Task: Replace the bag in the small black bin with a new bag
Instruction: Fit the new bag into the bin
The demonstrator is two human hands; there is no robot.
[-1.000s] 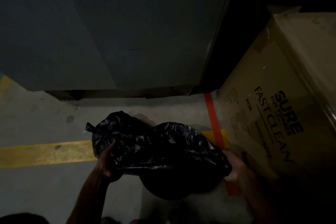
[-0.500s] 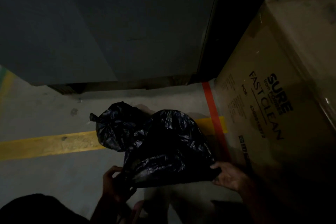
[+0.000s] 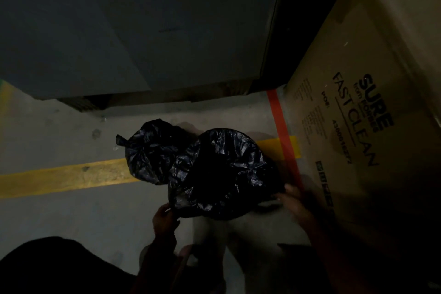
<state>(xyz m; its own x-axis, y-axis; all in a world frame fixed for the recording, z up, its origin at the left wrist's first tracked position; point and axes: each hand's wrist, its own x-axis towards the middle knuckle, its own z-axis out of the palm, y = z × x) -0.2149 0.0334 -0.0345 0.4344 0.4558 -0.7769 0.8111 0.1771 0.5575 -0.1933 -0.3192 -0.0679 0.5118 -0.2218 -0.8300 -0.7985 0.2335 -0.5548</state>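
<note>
A new black plastic bag (image 3: 224,172) is spread open over the small black bin, whose body is hidden under the plastic. My left hand (image 3: 164,218) pinches the bag's near left edge. My right hand (image 3: 294,200) holds the bag's right edge beside the cardboard box; it is blurred. A knotted, full black bag (image 3: 149,150) lies on the floor just behind and to the left, touching the new bag.
A large cardboard box (image 3: 362,112) printed SURE FAST CLEAN stands close on the right. A grey cabinet (image 3: 143,26) rises behind. Yellow floor tape (image 3: 66,178) and red floor tape (image 3: 284,136) mark the concrete. My dark knee (image 3: 55,267) is at bottom left.
The new bag has been drawn down and spread wider around the bin's mouth. Both hands have dropped lower along its edges, and the view has tipped slightly.
</note>
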